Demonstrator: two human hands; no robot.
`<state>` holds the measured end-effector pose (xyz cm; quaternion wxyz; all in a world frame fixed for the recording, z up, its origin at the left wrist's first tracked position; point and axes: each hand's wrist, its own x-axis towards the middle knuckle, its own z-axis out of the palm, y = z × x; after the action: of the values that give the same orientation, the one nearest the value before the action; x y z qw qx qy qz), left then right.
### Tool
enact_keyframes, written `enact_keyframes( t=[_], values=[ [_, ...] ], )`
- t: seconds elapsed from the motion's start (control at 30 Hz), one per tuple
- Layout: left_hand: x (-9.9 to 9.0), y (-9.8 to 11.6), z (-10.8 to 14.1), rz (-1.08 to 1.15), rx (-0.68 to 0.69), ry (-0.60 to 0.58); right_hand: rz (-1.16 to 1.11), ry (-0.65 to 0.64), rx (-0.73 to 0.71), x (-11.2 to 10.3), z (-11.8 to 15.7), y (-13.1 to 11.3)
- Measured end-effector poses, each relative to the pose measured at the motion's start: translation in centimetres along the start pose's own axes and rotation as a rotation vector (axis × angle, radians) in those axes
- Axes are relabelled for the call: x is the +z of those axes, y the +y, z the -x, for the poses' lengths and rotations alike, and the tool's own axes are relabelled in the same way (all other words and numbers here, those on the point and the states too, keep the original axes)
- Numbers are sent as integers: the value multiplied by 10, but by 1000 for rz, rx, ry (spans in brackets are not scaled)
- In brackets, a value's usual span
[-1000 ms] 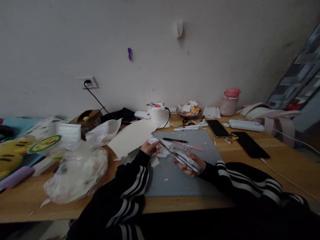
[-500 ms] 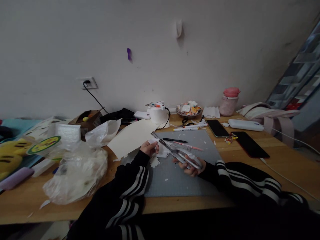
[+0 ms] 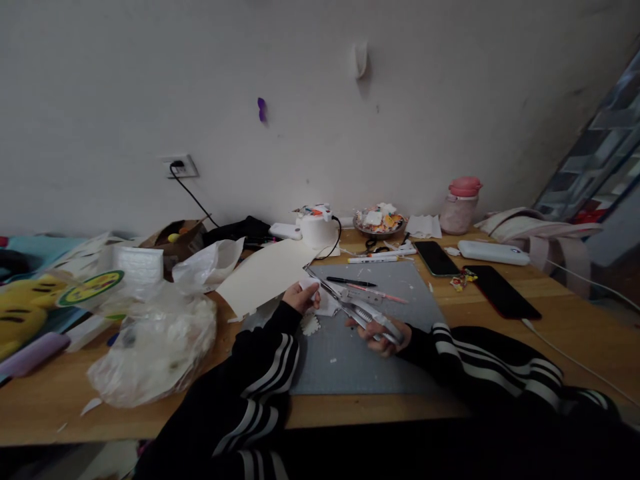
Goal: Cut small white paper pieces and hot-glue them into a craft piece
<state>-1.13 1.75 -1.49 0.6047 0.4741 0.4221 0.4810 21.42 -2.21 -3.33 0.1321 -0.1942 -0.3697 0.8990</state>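
My right hand (image 3: 379, 335) grips the handles of a pair of grey-white scissors (image 3: 364, 316), whose blades point up and left. Between the fingers of my left hand (image 3: 301, 297) is a small white piece of paper (image 3: 309, 285), close to the blade tips. Whether the blades touch the paper I cannot make out. A white paper piece with a jagged edge (image 3: 311, 325) lies on the grey cutting mat (image 3: 350, 373) just below my left hand. Beyond the scissors rest a black pen (image 3: 351, 281) and a pinkish pen (image 3: 383, 293).
A large cream sheet (image 3: 267, 273) overlaps the mat's far left corner. To the left sits a crumpled clear plastic bag (image 3: 155, 353). Two phones (image 3: 436, 258) and a white power bank (image 3: 493, 252) lie at right. Behind are a bowl of scraps (image 3: 380, 220) and a pink bottle (image 3: 459, 207).
The view has shifted slightly. The scissor blades look a little closer together than before, while both hands stay in nearly the same place.
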Motion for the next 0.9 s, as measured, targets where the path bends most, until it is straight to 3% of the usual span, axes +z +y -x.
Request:
enact_keyframes(
  t=[0.33, 0.63, 0.9],
  values=[
    [1, 2, 0, -19, 37, 13, 68, 99, 7, 7, 2, -1],
    [4, 6, 3, -60, 19, -2, -5, 35, 25, 6, 0, -3],
    [-1, 2, 1, 2, 47, 55, -56, 15, 26, 8, 0, -3]
  ],
)
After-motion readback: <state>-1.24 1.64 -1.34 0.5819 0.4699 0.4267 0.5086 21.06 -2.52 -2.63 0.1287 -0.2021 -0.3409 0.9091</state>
